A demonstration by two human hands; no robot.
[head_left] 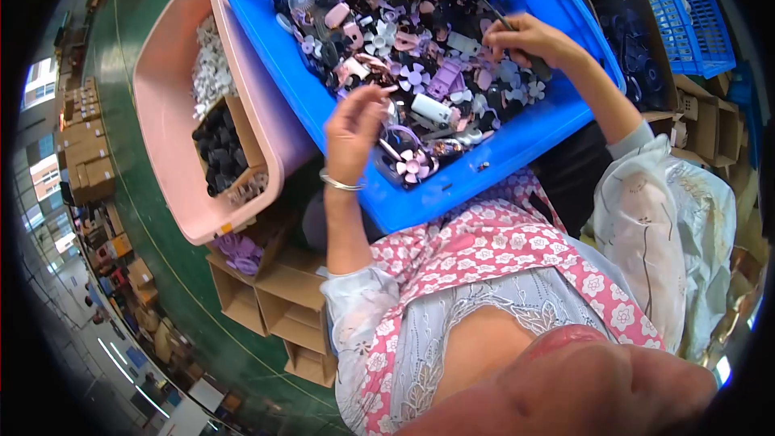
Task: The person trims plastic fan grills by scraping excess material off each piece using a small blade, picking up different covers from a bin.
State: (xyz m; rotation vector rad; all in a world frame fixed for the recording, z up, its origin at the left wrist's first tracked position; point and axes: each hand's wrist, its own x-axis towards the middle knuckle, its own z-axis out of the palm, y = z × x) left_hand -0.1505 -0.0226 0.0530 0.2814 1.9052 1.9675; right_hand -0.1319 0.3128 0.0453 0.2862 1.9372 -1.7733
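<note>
My left hand (355, 131), with a bracelet at its wrist, is over the near left part of a blue crate (284, 81). Its thumb and fingertips are pinched together around a small pale piece whose kind I cannot make out. My right hand (537, 42) is closed around a screwdriver (494, 13), its thin dark shaft pointing to the far left over the crate. Below both hands lie mixed plastic parts: a pink fan blade (412, 166), a purple fan blade (415, 76), a white cylindrical housing (432, 108) and a purple rectangular part (446, 78).
Left of the crate stands a pink tub (165, 105) with white parts (214, 69) and a carton of black parts (219, 149). Cardboard dividers (295, 299) stand below it. On the right are a box of dark parts (638, 52) and a blue basket (674, 8).
</note>
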